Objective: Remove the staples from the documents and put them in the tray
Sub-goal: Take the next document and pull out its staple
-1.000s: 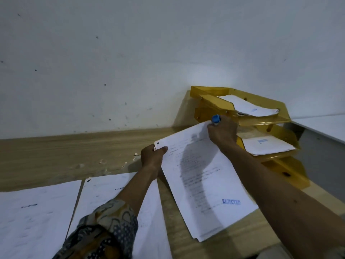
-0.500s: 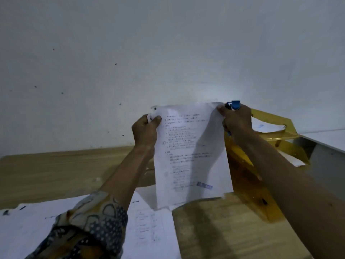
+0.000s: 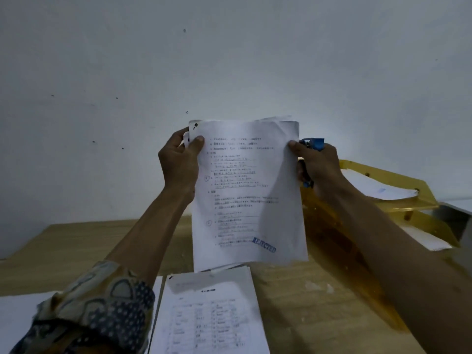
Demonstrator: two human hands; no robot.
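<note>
I hold a several-page white document (image 3: 245,192) upright in front of the wall; a blue "REJECTED" stamp sits near its lower right. My left hand (image 3: 180,162) pinches its top left corner, thumb on the front page. My right hand (image 3: 316,164) grips the top right edge and also holds a blue staple remover (image 3: 313,144) in the palm. The yellow stacked tray (image 3: 398,185) stands at the right behind my right arm, with white sheets in its tiers. The document's lower edge hangs just above the desk.
Another printed document (image 3: 212,315) lies on the wooden desk (image 3: 306,290) below the held pages, and more white sheets (image 3: 18,320) lie at the far left. A white wall rises behind the desk. A grey-white surface (image 3: 459,208) adjoins at the far right.
Both hands lifted the document off the desk from lying flat to hanging upright in front of me. The view tilted up and the tray shifted to the right.
</note>
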